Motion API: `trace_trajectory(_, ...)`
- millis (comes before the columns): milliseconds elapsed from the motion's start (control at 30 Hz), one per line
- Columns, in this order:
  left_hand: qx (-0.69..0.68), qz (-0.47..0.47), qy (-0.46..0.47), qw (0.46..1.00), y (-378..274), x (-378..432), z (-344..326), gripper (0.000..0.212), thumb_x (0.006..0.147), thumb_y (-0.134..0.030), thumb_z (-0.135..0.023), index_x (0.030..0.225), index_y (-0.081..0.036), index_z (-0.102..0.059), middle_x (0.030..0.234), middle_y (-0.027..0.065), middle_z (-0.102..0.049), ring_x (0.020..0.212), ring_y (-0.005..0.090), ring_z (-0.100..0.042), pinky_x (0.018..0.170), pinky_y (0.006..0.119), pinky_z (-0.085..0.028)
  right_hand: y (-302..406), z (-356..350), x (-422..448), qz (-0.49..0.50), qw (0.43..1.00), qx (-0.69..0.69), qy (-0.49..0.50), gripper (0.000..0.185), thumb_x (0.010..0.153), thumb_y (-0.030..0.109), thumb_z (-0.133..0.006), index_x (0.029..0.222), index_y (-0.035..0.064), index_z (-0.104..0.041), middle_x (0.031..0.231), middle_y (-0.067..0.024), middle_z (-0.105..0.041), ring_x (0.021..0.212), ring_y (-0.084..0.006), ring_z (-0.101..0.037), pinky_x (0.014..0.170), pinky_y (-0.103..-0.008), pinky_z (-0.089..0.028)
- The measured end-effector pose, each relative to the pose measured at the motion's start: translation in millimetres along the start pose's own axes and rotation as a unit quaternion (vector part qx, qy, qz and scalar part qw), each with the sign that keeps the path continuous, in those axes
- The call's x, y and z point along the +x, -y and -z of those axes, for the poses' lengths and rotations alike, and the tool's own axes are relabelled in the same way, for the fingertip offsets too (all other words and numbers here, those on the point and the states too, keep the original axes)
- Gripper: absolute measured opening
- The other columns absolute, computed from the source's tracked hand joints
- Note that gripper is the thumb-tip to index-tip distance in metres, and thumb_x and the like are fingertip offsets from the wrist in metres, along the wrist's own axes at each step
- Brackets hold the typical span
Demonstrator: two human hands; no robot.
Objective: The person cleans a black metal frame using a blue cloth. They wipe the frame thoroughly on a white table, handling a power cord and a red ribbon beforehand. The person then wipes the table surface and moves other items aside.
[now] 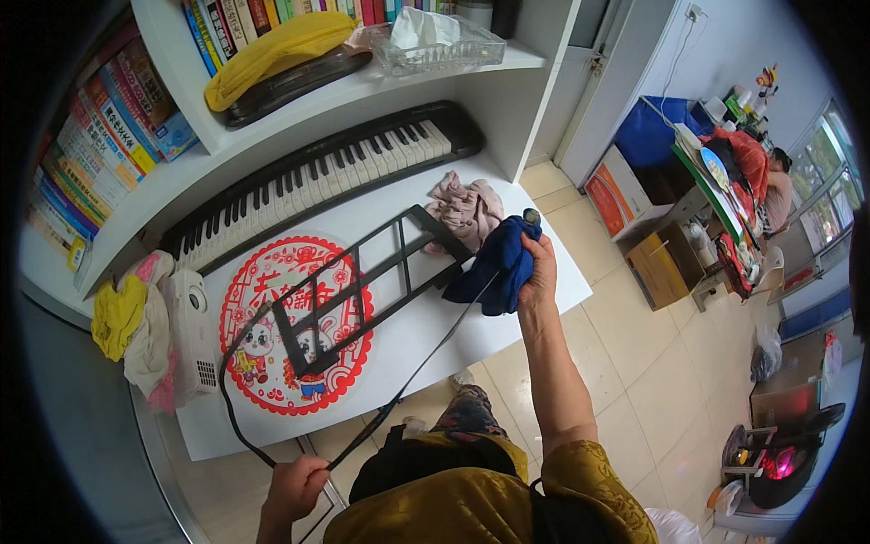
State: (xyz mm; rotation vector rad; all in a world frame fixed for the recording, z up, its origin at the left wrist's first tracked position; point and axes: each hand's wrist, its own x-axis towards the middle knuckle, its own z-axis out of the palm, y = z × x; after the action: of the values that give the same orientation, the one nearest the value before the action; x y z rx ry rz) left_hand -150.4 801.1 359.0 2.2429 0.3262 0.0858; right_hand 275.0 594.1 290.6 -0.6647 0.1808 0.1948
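My left hand [296,486] is low in front of me, closed around a black cord [387,408]. One length of it rises to a dark blue cloth [486,268]; another curves up the left side toward a black rectangular frame with crossbars [360,282]. Bunched in my right hand [540,268] is the blue cloth, wrapped around something whose small dark end pokes out at the top. The frame rests on the white desk [428,353], partly over a round red-and-white paper decoration [272,401] with cartoon rabbits. A crumpled pink cloth [465,207] lies beside the blue one.
An electronic keyboard [326,180] spans the back of the desk under a bookshelf [285,132]. A white projector-like device [194,333] and a yellow cloth [119,316] sit left. A glass tissue box [442,51] stands above. Cardboard boxes [656,272] and a seated person [778,187] are off right.
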Motion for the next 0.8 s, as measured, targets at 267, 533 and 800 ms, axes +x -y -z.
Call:
trace_trajectory(267, -0.129, 0.116, 0.11, 0.979, -1.8, 62.0, 1.4, 0.02, 0.091, -0.003, -0.046, 0.108, -0.002, -0.058, 0.063, 0.0027, -0.058, 0.051, 0.0069, -0.051, 0.047, 0.024, -0.042, -4.3, -24.2, 4.7, -0.003, 0.992, 0.023, 0.126, 0.027, 0.086, 0.015, -0.063, 0.109, 0.0063, -0.052, 0.101, -0.012, -0.064, 0.094, -0.0254, -0.063, 0.086, -0.0417, -0.053)
trace_trajectory(533, -0.343, 0.088, -0.141, 0.925, -10.9, 147.2, -50.8, 0.015, 0.097, -0.016, -0.045, 0.093, -0.004, -0.053, 0.056, -0.0036, -0.038, 0.047, 0.0033, -0.032, 0.043, 0.02, -0.024, -46.5, -28.3, -97.5, -0.233, 0.943, -0.059, 0.228, 0.048, 0.081, 0.002, -0.064, 0.126, 0.0059, -0.047, 0.114, -0.0097, -0.06, 0.098, -0.0237, -0.063, 0.086, -0.0395, -0.053)
trace_trajectory(800, 0.035, -0.046, -0.13, 0.99, -3.8, 144.4, -64.7, 0.01, 0.087, -0.009, -0.049, 0.092, -0.001, -0.053, 0.064, 0.023, -0.057, 0.065, 0.0429, -0.058, 0.059, 0.049, -0.044, -77.6, -32.8, -157.9, -0.181, 0.847, -0.262, 0.426, 0.029, 0.07, -0.013, -0.068, 0.08, 0.0086, -0.051, 0.081, 0.0025, -0.052, 0.078, -0.0066, -0.05, 0.077, -0.0205, -0.045)
